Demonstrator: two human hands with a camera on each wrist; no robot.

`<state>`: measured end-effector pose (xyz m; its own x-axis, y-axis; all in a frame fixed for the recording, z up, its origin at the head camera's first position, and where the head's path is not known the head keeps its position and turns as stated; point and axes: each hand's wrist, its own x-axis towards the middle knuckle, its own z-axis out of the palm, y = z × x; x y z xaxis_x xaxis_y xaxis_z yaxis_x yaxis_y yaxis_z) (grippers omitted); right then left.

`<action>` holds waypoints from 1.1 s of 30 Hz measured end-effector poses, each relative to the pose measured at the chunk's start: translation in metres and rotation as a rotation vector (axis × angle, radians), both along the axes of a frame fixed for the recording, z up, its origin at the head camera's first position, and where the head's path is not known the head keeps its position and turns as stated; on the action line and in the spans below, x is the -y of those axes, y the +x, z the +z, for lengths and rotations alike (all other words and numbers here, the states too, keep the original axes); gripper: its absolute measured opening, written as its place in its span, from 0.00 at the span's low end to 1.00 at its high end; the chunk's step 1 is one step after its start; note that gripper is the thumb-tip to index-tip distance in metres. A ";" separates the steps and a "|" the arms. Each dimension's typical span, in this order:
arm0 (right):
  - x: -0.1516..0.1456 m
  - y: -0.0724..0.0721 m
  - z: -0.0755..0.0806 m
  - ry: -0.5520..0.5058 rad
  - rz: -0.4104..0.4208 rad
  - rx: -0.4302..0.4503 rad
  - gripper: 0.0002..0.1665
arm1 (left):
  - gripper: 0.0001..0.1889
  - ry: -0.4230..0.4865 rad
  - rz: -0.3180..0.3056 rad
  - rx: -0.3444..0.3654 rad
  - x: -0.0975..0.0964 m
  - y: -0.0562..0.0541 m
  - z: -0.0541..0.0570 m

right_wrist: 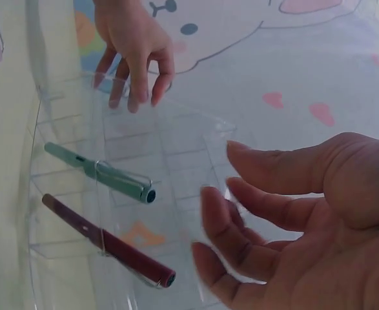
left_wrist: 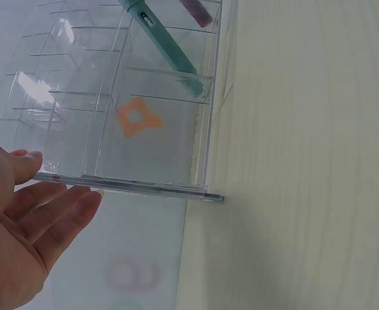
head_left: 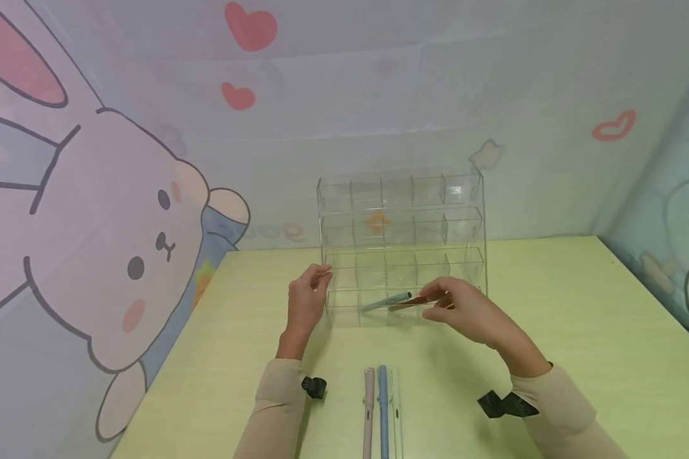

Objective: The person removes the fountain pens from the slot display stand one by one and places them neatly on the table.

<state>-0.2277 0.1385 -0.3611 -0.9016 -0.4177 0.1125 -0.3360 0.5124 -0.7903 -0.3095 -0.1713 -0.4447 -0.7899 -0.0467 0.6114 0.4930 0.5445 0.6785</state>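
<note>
A clear acrylic rack [head_left: 400, 275] with several tiers of compartments stands on the table. Its side panel is held at the edge between the thumb and fingers of my left hand [left_wrist: 21, 226]. A teal pen [right_wrist: 118, 175] leans in a bottom-tier compartment, its capped end raised to the right. Beside it, a dark red pen [right_wrist: 108, 241] slants the same way in the bottom tier. My right hand [right_wrist: 292, 226] hovers close to the red pen's capped end, fingers loosely bent and apart from it, with nothing in its grasp.
In front of the rack, a pinkish pen [head_left: 369, 408], a blue pen [head_left: 383, 408] and a see-through pen [head_left: 397, 414] lie side by side on the pale yellow table [head_left: 551, 331]. A printed cloth backdrop [head_left: 344, 76] hangs behind the rack.
</note>
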 end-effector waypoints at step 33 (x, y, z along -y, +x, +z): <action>-0.010 -0.037 -0.041 0.049 -0.131 -0.246 0.21 | 0.07 0.000 0.013 0.043 0.000 -0.001 -0.003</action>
<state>-0.2650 0.1487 -0.4025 -0.8963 -0.3102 0.3170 -0.4432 0.5996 -0.6664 -0.3106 -0.1716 -0.4474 -0.8149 -0.0574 0.5768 0.4560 0.5508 0.6991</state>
